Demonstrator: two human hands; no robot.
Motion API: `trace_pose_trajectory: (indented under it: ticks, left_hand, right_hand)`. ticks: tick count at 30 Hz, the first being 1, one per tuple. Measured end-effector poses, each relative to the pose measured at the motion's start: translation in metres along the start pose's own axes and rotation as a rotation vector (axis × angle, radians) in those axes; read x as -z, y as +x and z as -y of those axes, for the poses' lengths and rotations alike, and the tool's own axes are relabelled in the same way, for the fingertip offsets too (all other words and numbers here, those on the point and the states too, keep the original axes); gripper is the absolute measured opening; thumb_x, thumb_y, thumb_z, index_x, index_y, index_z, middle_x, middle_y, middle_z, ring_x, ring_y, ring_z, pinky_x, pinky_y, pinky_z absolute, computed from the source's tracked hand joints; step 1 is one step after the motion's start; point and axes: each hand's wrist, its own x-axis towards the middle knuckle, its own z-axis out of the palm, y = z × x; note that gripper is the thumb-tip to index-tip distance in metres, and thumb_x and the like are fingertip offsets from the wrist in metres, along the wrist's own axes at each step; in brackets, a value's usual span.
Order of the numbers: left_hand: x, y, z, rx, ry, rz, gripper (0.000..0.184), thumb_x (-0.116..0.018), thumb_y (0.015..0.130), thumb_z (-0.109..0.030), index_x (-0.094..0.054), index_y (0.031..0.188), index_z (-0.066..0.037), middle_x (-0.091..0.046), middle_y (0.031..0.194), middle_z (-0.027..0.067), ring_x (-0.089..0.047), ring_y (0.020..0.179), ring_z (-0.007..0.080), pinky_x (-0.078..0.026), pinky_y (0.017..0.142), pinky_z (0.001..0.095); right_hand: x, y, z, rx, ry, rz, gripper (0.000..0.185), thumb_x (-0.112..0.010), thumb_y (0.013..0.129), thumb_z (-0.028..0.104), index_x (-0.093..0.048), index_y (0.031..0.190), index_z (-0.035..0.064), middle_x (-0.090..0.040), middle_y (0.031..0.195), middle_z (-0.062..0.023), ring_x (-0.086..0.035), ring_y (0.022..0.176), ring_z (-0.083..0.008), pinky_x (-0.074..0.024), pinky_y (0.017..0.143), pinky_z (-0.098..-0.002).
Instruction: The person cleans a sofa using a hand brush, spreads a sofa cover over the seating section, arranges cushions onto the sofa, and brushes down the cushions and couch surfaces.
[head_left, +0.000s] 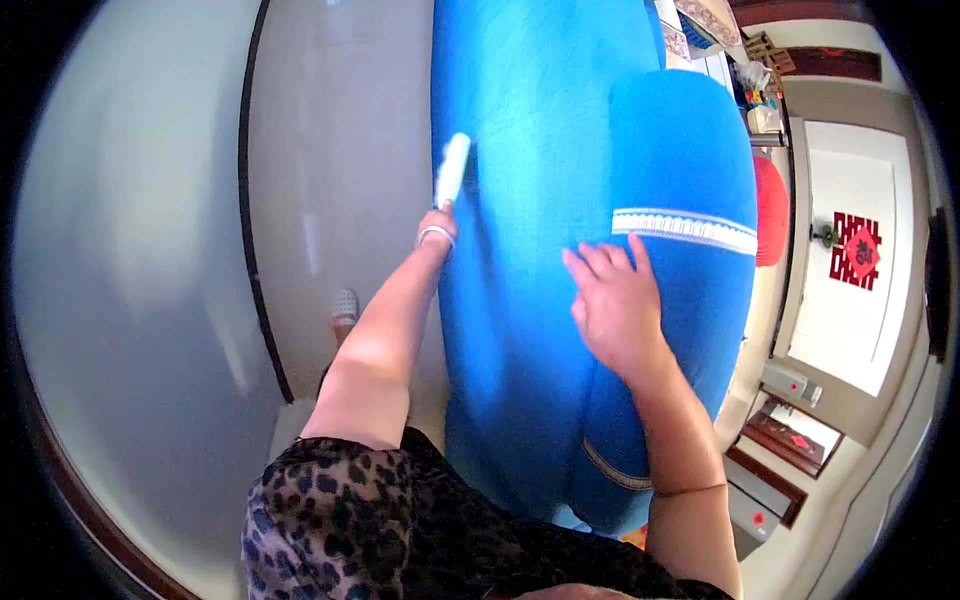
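My left hand (437,221), with a light bracelet at its wrist, is closed around the end of a pale green-white brush (455,166). The brush is slightly blurred and lies over the front edge of a long blue sofa cover (530,130); whether it touches the cloth I cannot tell. Fingers apart and holding nothing, my right hand (620,310) is over the blue backrest side, its fingertips close to a white lace trim band (685,229).
Grey shiny floor (345,120) runs along the left, with a white slipper (345,304) on a foot. Behind the backrest are a red rounded object (770,210), a cluttered table (764,110) and a white door (830,300) with red decorations (858,250).
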Motion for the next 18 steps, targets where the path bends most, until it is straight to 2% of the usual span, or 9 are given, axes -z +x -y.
trace_pose_trajectory:
  ticks: [3,4,5,9,10,15,18]
  left_hand:
    - [0.041,-0.035,-0.035,-0.264,-0.323,-0.210,0.051,-0.034,0.095,-0.043,-0.060,0.091,0.000,-0.064,0.086,0.0216,-0.062,0.083,0.0376,-0.045,0.069,0.0477]
    - [0.041,-0.048,-0.047,-0.409,-0.526,-0.195,0.046,-0.037,0.095,-0.039,-0.055,0.083,0.001,-0.060,0.075,0.0223,-0.060,0.071,0.0375,-0.041,0.060,0.0483]
    - [0.053,-0.077,-0.068,-0.569,-0.591,-0.197,0.040,-0.039,0.095,-0.034,-0.053,0.080,0.000,-0.057,0.069,0.0229,-0.058,0.066,0.0376,-0.040,0.057,0.0474]
    - [0.066,-0.115,-0.092,-1.045,-0.054,-0.173,0.033,-0.041,0.093,-0.035,-0.052,0.088,-0.005,-0.057,0.061,0.0191,-0.058,0.058,0.0394,-0.042,0.053,0.0499]
    - [0.069,-0.115,-0.096,-1.020,0.124,-0.100,0.035,-0.043,0.091,-0.039,-0.052,0.091,-0.005,-0.058,0.062,0.0184,-0.059,0.060,0.0393,-0.045,0.054,0.0507]
    - [0.103,-0.029,-0.135,-0.863,0.374,-0.301,0.038,-0.041,0.092,-0.043,-0.053,0.091,-0.007,-0.060,0.069,0.0216,-0.060,0.067,0.0393,-0.047,0.060,0.0514]
    - [0.138,-0.023,-0.187,-0.777,0.191,-0.404,0.040,-0.038,0.093,-0.044,-0.053,0.089,-0.007,-0.060,0.072,0.0243,-0.059,0.074,0.0416,-0.045,0.064,0.0529]
  right_hand:
    - [0.002,0.006,0.001,-0.035,0.056,0.021,0.049,-0.065,0.070,0.018,-0.056,0.117,0.0055,-0.056,0.115,-0.0111,-0.048,0.109,-0.0250,-0.0244,0.105,-0.0450]
    - [0.001,0.008,-0.001,-0.044,0.066,0.027,0.050,-0.065,0.070,0.018,-0.055,0.117,0.0054,-0.056,0.115,-0.0112,-0.048,0.109,-0.0250,-0.0244,0.105,-0.0447]
    - [0.001,0.009,-0.002,-0.051,0.074,0.031,0.050,-0.065,0.070,0.018,-0.055,0.117,0.0054,-0.056,0.116,-0.0114,-0.048,0.109,-0.0250,-0.0243,0.106,-0.0445]
    - [0.006,0.007,0.000,-0.064,0.095,0.054,0.050,-0.065,0.070,0.018,-0.055,0.118,0.0054,-0.055,0.116,-0.0118,-0.048,0.110,-0.0253,-0.0241,0.106,-0.0440]
    - [0.007,0.007,0.001,-0.064,0.101,0.053,0.049,-0.064,0.071,0.018,-0.055,0.117,0.0050,-0.055,0.116,-0.0118,-0.047,0.110,-0.0254,-0.0244,0.106,-0.0438]
    - [0.006,0.007,-0.001,-0.094,0.153,0.041,0.047,-0.062,0.071,0.014,-0.055,0.116,0.0050,-0.055,0.116,-0.0106,-0.048,0.110,-0.0241,-0.0248,0.105,-0.0433]
    - [0.005,0.006,-0.003,-0.104,0.171,0.031,0.045,-0.061,0.071,0.013,-0.056,0.115,0.0051,-0.055,0.115,-0.0099,-0.048,0.110,-0.0235,-0.0252,0.105,-0.0429]
